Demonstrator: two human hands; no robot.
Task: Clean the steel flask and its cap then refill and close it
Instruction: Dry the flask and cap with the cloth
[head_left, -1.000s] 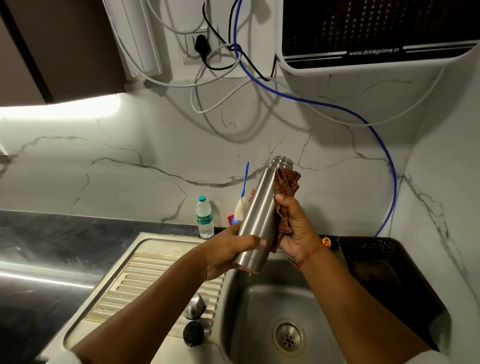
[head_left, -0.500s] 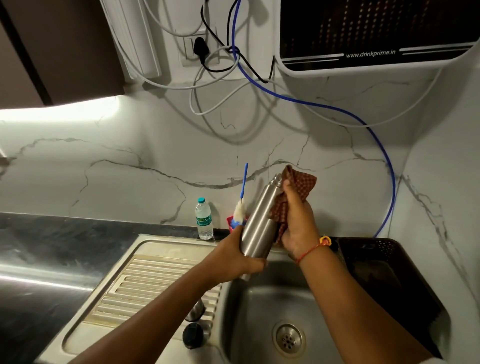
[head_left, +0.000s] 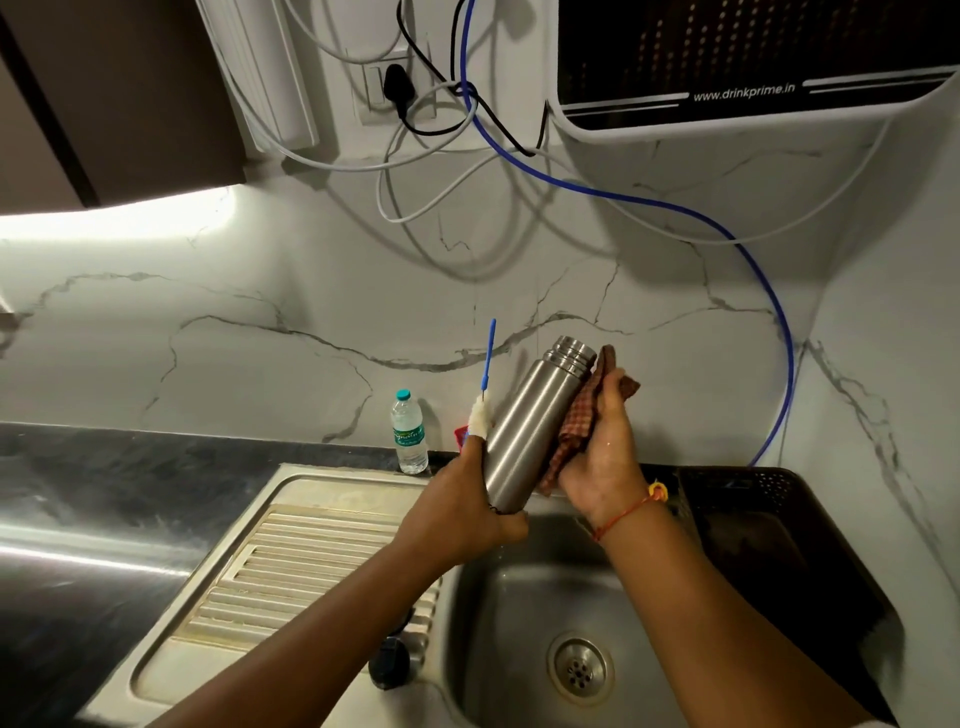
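Left hand fingers clamped round the base of the steel flask, held tilted, open mouth up and to the right, above the sink. Right hand fingers closed on a brown checked cloth, pressed against the flask's side. Behind: bottle brush, small plastic bottle on the desk. Dark cap on the drainboard.
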